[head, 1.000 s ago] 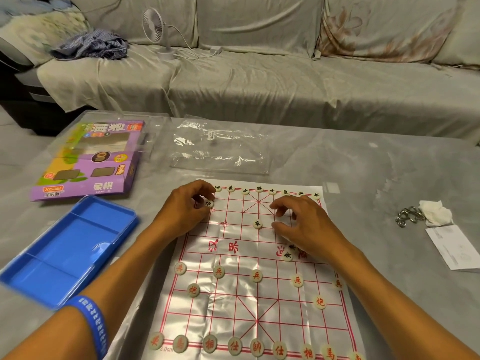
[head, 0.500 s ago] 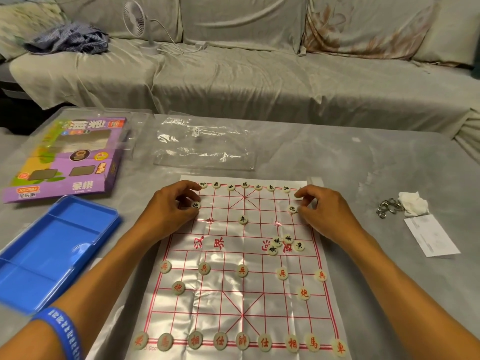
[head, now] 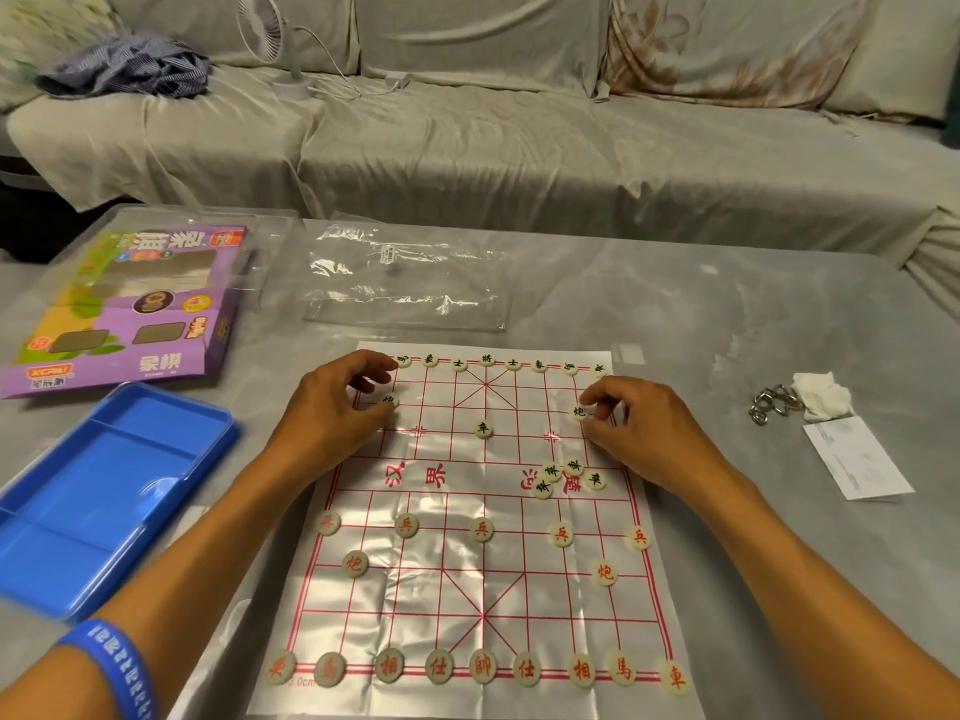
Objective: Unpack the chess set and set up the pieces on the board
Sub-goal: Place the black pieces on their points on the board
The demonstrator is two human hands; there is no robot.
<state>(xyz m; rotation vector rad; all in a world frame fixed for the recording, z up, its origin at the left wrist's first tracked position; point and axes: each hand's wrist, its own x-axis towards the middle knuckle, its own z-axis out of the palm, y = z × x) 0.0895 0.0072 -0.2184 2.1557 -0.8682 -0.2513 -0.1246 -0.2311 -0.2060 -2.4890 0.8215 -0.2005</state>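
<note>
A grey marble-look table [head: 675, 314] carries the thin white plastic board sheet printed with a red grid [head: 483, 589]. To its left lie the purple cardboard game box [head: 156, 324] and the emptied blue plastic tray [head: 78, 506]; a clear plastic bag [head: 405, 278] lies beyond the board.

The near half is populated in full with red-lettered cream discs. The far back row is filled with black-lettered discs.

The step in hand is judged to be cannon placement on the far side. The left hand [head: 332, 413] is closed narrowly, fingertips pinching the left black cannon disc [head: 389, 400]. The right hand [head: 639, 428] is closed narrowly on the right black cannon disc [head: 580, 412].

One black soldier disc [head: 483, 429] is seated centrally. Four loose black discs [head: 569, 475] are clustered on the river band. The next move is judged to require release of both cannons on their intersections, then distribution of the cluster along the soldier row.
</note>
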